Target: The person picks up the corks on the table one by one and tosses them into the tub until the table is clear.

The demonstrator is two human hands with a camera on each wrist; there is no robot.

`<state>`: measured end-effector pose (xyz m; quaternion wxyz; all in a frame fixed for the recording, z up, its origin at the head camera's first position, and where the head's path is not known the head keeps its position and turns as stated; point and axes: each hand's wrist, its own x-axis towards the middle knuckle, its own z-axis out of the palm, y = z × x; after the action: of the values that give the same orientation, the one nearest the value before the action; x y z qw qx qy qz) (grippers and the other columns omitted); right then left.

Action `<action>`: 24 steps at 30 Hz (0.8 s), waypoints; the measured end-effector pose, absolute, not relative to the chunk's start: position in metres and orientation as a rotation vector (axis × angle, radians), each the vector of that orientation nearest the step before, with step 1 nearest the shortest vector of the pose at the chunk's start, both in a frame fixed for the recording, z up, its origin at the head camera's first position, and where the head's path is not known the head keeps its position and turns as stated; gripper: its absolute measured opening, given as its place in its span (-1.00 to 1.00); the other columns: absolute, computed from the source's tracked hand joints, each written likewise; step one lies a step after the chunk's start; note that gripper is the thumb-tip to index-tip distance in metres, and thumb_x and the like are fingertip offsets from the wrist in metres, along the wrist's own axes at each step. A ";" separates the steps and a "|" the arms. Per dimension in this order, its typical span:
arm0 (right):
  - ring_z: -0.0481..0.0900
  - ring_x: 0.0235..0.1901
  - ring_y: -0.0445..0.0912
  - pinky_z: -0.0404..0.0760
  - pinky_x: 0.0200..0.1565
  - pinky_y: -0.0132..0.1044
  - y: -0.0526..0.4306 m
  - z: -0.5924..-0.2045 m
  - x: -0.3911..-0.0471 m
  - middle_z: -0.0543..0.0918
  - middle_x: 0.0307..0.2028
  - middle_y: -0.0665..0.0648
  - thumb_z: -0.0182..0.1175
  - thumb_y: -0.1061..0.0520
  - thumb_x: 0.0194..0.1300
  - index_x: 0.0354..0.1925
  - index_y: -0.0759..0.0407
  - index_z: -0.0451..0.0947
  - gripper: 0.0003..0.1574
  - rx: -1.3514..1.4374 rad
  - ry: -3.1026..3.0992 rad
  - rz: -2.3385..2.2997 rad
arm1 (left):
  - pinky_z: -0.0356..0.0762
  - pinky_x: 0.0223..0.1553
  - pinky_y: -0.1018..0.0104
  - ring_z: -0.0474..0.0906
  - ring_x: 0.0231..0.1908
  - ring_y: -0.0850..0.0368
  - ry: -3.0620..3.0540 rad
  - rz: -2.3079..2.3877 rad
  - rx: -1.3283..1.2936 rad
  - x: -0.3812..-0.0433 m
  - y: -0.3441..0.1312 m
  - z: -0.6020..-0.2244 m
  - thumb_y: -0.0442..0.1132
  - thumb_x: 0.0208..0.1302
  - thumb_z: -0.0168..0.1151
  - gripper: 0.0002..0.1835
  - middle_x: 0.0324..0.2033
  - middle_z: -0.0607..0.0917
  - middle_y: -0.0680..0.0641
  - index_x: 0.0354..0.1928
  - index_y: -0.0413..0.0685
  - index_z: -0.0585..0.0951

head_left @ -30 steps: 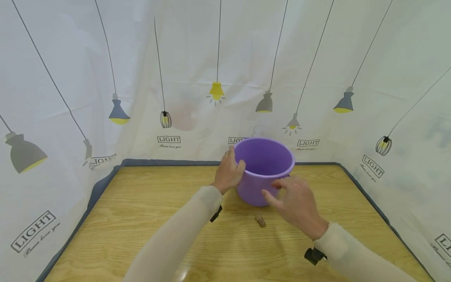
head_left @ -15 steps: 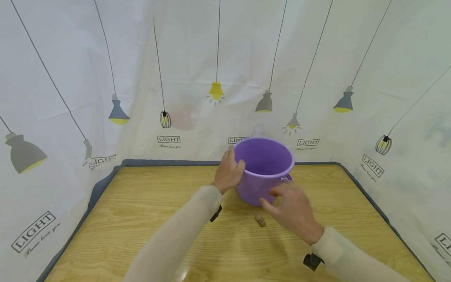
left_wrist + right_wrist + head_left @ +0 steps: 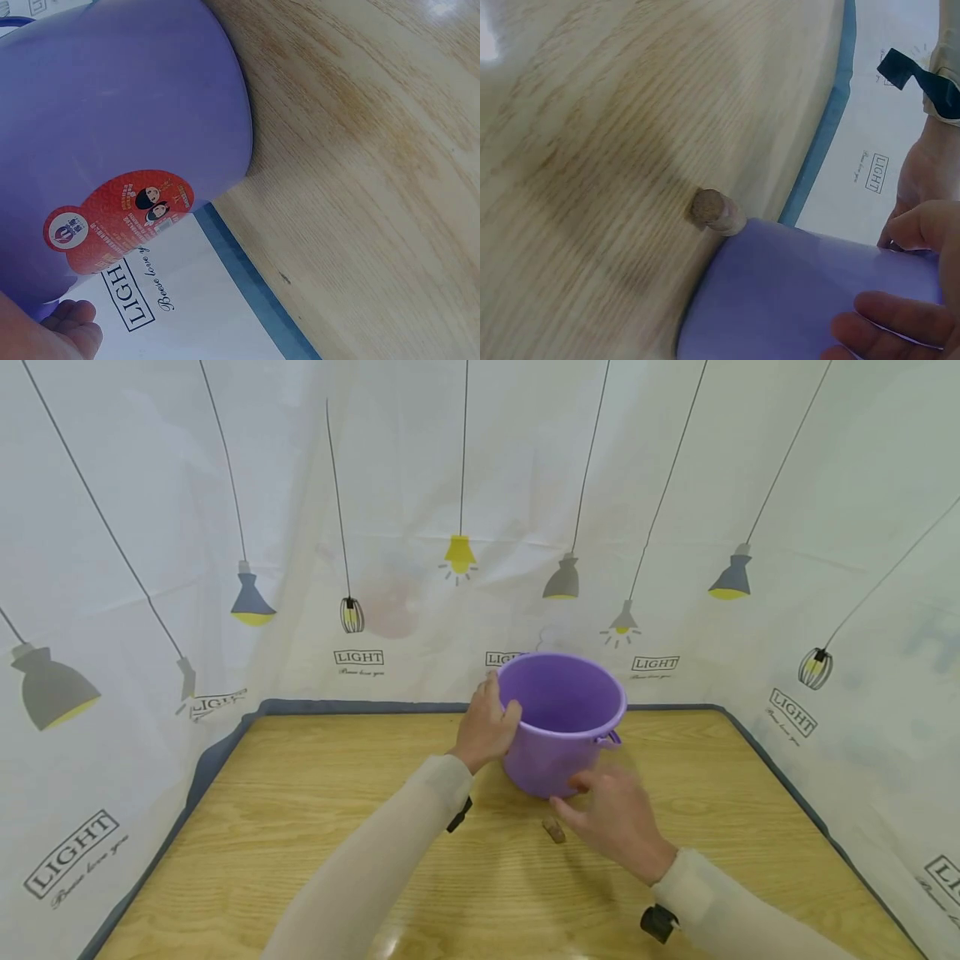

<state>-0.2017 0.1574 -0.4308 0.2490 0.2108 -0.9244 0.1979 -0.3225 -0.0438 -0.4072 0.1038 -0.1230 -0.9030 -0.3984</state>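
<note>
A purple plastic bucket [image 3: 547, 756] stands upright toward the back of the table, its mouth facing up. My left hand [image 3: 483, 727] grips its rim on the left side, thumb near the inner edge. In front of the bucket lies a small brown cork-like cylinder [image 3: 553, 830], with a rough brown end and paler side in the right wrist view. Just right of that piece, my right hand [image 3: 618, 822] hovers low with thumb and fingers spread apart and nothing between them. Part of the bucket handle [image 3: 609, 740] hangs at the rim's right side.
The wooden table [image 3: 322, 827] is bordered by a white curtain [image 3: 405, 477] printed with lamps, with a blue lower edge. A red sticker [image 3: 124, 217] is on the bucket's side in the left wrist view. Each wrist wears a black camera mount [image 3: 658, 922].
My right hand has moved down and left, away from the bucket's handle toward the small brown cylinder. The left hand and the bucket have stayed in place.
</note>
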 end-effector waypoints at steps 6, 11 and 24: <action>0.59 -0.51 -0.13 0.58 -0.39 -0.18 0.156 -0.437 -0.204 0.75 -0.52 0.00 0.59 -0.04 -0.03 -0.43 0.13 0.78 -0.70 0.569 -2.530 0.527 | 0.15 0.48 -0.06 0.15 0.51 -0.16 -2.668 -1.193 -0.361 -0.322 -0.043 -0.406 0.00 0.51 -0.15 -0.20 0.54 0.18 -0.27 0.62 -0.23 -0.07; 0.46 -0.58 -0.19 0.49 -0.47 -0.24 0.154 -0.442 -0.204 0.65 -0.62 -0.07 0.59 -0.05 -0.03 -0.51 0.06 0.75 -0.73 0.553 -2.571 0.507 | 0.15 0.48 -0.06 0.15 0.51 -0.17 -2.665 -1.193 -0.368 -0.322 -0.043 -0.406 -0.01 0.50 -0.15 -0.20 0.54 0.18 -0.28 0.62 -0.23 -0.08; 0.36 -0.60 -0.14 0.35 -0.53 -0.25 0.150 -0.453 -0.206 0.40 -0.74 -0.15 0.59 -0.06 -0.03 -0.68 0.00 0.60 -0.63 0.540 -2.649 0.464 | 0.14 0.49 -0.07 0.14 0.51 -0.17 -2.657 -1.208 -0.369 -0.322 -0.044 -0.407 0.00 0.50 -0.15 -0.19 0.55 0.17 -0.27 0.62 -0.22 -0.08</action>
<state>-0.2058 0.1503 -0.4533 0.1982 0.1929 -0.9466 0.1657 -0.3217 -0.0438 -0.4070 0.0996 -0.1247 -0.8987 -0.4086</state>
